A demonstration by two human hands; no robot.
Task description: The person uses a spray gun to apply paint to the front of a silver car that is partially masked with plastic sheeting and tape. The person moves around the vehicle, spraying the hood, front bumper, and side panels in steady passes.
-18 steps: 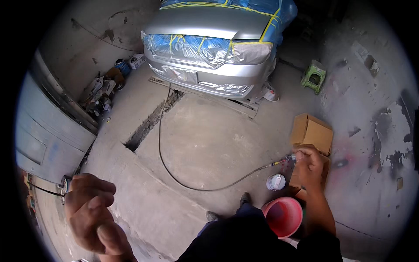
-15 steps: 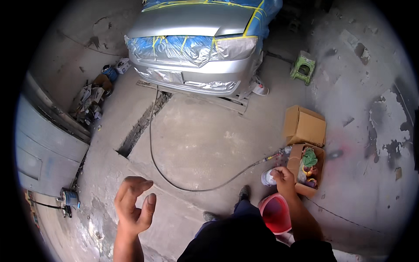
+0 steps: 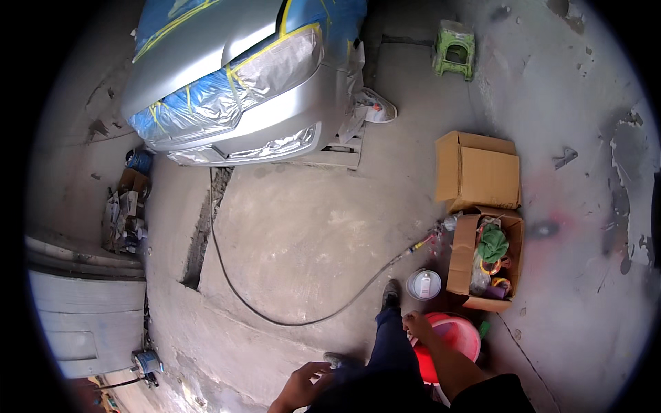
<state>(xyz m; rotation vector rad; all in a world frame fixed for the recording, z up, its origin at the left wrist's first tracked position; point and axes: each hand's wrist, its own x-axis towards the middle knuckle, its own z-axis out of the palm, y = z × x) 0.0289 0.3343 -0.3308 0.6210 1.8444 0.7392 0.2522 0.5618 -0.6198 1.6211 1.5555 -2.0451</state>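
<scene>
Item: right hand (image 3: 416, 323), fingers curled, gripping nothing, hovering over red bucket (image 3: 460, 335); left hand (image 3: 303, 387) hanging open (empty). Risk: air hose (image 3: 289, 318) lying near feet, likely snagging and tripping.

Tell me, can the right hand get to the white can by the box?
Probably yes. The right hand hangs over the red bucket's rim, and the white can stands on the floor just beyond it, beside the open box. Nothing lies between them.
</scene>
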